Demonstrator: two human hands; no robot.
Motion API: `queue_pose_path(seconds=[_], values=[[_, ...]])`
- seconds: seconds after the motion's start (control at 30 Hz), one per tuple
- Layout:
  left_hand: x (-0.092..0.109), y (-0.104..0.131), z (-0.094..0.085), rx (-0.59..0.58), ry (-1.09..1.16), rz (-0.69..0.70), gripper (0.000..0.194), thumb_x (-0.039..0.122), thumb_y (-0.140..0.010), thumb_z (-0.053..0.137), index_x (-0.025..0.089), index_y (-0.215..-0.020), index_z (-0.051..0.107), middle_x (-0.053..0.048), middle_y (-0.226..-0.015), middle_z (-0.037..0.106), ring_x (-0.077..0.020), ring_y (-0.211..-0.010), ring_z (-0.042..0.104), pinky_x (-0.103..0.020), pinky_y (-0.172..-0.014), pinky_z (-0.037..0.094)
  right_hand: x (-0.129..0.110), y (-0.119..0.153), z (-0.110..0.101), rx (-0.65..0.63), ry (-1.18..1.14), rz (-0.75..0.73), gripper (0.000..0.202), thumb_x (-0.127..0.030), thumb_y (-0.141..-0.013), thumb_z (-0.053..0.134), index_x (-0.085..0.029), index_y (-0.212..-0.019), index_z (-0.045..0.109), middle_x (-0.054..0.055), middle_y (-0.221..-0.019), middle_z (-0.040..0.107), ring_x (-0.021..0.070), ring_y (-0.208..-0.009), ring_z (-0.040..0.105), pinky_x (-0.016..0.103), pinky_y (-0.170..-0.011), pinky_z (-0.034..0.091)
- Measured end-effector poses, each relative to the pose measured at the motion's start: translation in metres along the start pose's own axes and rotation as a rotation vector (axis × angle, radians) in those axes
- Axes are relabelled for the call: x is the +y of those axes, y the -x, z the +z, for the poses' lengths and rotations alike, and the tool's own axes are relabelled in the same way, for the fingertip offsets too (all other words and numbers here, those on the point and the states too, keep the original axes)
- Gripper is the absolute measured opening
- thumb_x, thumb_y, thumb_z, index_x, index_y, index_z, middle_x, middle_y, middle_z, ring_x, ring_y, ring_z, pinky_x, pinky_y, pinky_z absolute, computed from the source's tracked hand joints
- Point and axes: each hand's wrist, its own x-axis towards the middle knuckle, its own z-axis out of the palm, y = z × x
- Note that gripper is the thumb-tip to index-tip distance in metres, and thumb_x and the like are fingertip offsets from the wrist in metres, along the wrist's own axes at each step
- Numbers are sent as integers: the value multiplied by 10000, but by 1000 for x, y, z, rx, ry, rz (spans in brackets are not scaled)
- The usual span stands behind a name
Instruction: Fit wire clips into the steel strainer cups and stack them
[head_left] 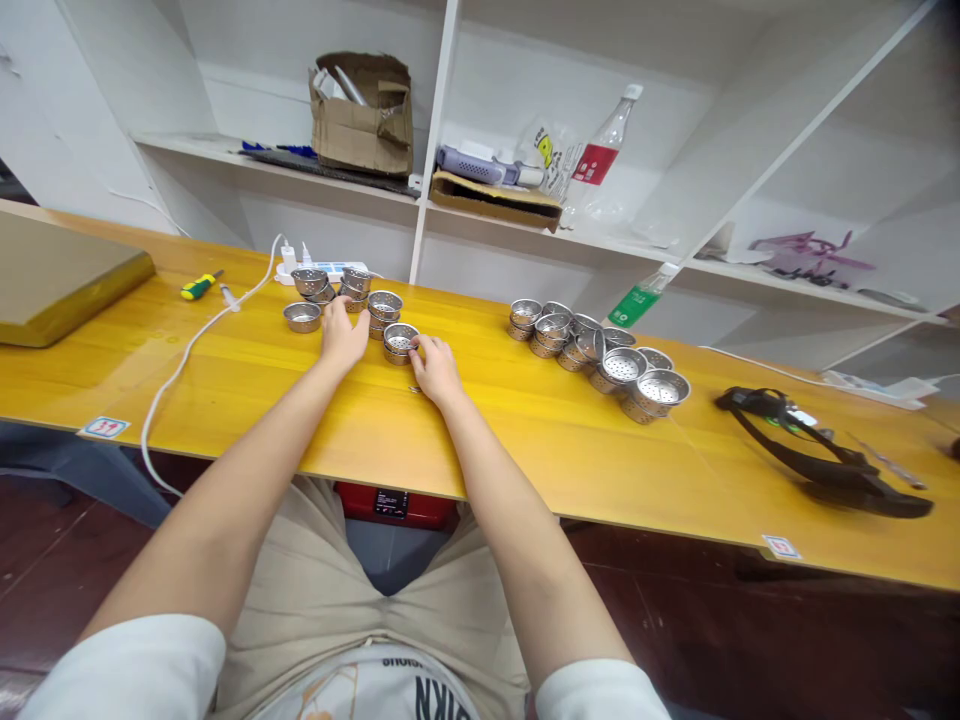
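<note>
Small perforated metal cups stand in short stacks on the yellow table. My left hand [345,337] is among the left group, its thumb and index finger apart at the front of a stacked cup [354,299]. A single low cup [302,317] sits just left of that hand, with another stack [310,282] behind it. My right hand [438,370] has its fingertips closed on the right side of a two-cup stack [400,342]. Between the hands and farther back is one more stack [385,306]. A small metal piece [414,389] lies beside my right hand.
More stacked cups [622,366] stand to the right, near a green-labelled bottle [637,300]. A black head strap [810,450] lies farther right. At left are a screwdriver [199,288], a white cable [180,370], a power strip [330,271] and a flat box [67,270]. Shelves rise behind.
</note>
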Motion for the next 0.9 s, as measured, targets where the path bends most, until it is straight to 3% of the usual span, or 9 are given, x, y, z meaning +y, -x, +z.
queue_pose_path(seconds=[0.07,0.13,0.23,0.37,0.53,0.63,0.7,0.77,0.9], values=[[9,11,10,129,45,-4,317,309,-918,592,218,-1218,549,-174,-1268,606,-363,-1290,566,-596,-1176,401,0,0,-1,24,8,-6,255,-246,-1044,521,-210,-1221,700,122,-1247,692,277,-1192,582,409,-1108,452],[18,23,11,137,57,111,301,305,-937,576,215,-1222,543,-168,-1246,611,-354,-1260,578,-582,-1156,418,1,0,-2,53,1,-22,219,-248,-1039,527,-220,-1171,698,111,-1228,701,276,-1178,589,411,-1096,460],[30,41,5,-13,43,365,352,306,-925,596,203,-1258,547,-165,-1263,619,-343,-1259,584,-555,-1142,449,2,0,-6,152,-68,-60,189,-252,-1032,526,-228,-1137,681,106,-1212,699,264,-1158,608,410,-1084,476],[37,51,-2,-165,47,537,701,316,-838,694,185,-1476,436,-192,-1468,546,-364,-1394,525,-555,-1192,436,0,5,-13,263,-211,-150,158,-280,-1017,539,-235,-1103,664,108,-1217,685,237,-1155,634,386,-1040,522],[36,48,1,-173,42,522,836,315,-797,770,199,-1533,391,-188,-1499,559,-372,-1406,538,-560,-1214,426,-9,13,-20,184,-327,-162,228,-349,-990,576,-252,-1185,646,94,-1264,707,210,-1061,686,338,-884,583],[33,45,1,-103,50,461,789,309,-785,802,201,-1480,443,-176,-1456,590,-360,-1373,561,-545,-1196,444,-6,13,-27,181,-345,-14,366,-321,-989,553,-249,-1347,573,73,-1198,753,194,-986,710,325,-869,573],[30,43,0,-46,53,395,764,259,-772,806,203,-1454,465,-171,-1438,596,-354,-1365,563,-539,-1195,442,0,11,-33,151,-205,168,279,-296,-980,548,-221,-1233,637,74,-1108,772,201,-957,710,329,-882,553],[29,42,-2,-6,52,326,743,216,-764,802,210,-1433,479,-166,-1422,599,-351,-1361,562,-538,-1197,438,7,10,-38,20,-2,335,143,-299,-944,608,-206,-1013,692,79,-1009,777,216,-951,708,329,-889,532],[32,44,-4,-7,52,240,694,198,-753,800,224,-1380,502,-151,-1386,616,-345,-1334,576,-536,-1180,454,11,11,-37,-183,172,435,239,-454,-909,700,-215,-897,707,78,-965,782,230,-969,717,316,-871,520]])
